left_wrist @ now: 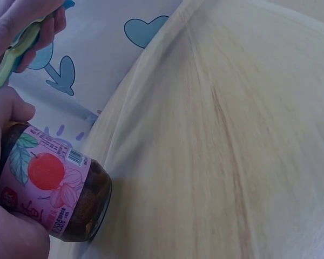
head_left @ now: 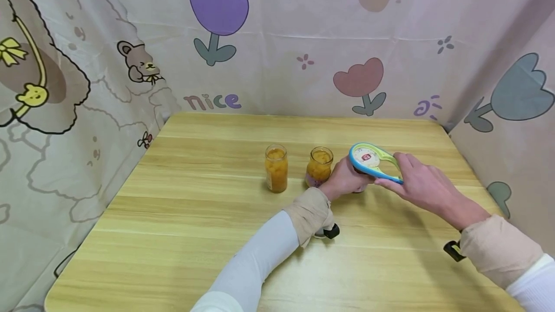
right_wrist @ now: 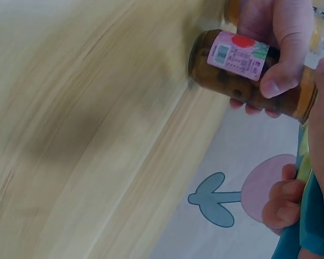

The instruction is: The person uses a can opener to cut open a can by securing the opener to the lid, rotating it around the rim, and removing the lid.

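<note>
My left hand [head_left: 345,178] grips a jar with a pink fruit label [left_wrist: 46,181] round its side; dark contents show through the glass in both wrist views. Over the jar's lid [head_left: 366,157] sits the loop of a blue and green jar opener [head_left: 381,172]. My right hand [head_left: 422,182] holds the opener by its handle end, fingers curled round it in the right wrist view. Just left of the gripped jar stands a lidless glass jar [head_left: 320,165] of orange fruit pieces, close beside my left hand.
A taller lidless jar [head_left: 276,167] of orange fruit stands farther left on the wooden table [head_left: 173,215]. Partly behind my left sleeve lies a small round object [head_left: 320,233]. A patterned cloth [head_left: 277,76] hangs behind the table and along its sides.
</note>
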Demonstrator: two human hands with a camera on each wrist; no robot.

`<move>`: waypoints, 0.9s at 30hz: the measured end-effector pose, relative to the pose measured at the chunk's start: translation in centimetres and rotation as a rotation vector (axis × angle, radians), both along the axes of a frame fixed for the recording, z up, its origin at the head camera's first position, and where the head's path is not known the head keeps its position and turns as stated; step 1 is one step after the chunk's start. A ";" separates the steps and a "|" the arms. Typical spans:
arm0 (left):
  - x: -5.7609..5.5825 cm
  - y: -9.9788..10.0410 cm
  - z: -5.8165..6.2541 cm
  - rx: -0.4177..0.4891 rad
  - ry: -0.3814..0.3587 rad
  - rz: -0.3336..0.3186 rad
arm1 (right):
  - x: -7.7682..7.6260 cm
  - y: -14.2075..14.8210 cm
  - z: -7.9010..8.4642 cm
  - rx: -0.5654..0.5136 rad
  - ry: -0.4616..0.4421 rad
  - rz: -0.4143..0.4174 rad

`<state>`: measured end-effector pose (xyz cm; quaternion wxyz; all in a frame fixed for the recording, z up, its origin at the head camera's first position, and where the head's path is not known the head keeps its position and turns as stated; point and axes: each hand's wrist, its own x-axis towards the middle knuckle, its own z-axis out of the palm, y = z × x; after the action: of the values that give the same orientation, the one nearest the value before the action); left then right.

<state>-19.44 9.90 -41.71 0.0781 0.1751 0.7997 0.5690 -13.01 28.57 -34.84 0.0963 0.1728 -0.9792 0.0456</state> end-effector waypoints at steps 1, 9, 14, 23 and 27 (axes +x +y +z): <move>0.0 0.0 0.0 0.006 -0.005 -0.002 | -0.1 0.0 0.0 -0.001 0.006 0.007; -0.2 -0.6 -0.2 0.109 -0.059 -0.091 | -1.4 0.8 -0.1 0.003 0.062 0.111; -0.4 -0.8 -0.1 0.162 -0.082 -0.171 | -2.1 1.4 0.2 0.017 0.042 0.178; -0.2 -0.5 -0.4 0.162 -0.065 -0.150 | -3.1 2.5 0.5 0.044 -0.013 0.227; -0.1 -0.4 -0.4 0.183 -0.074 -0.160 | -3.5 2.9 0.5 0.051 -0.002 0.254</move>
<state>-19.54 9.46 -42.13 0.1364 0.2239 0.7244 0.6376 -16.50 31.44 -34.35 0.0844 0.2976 -0.9504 0.0328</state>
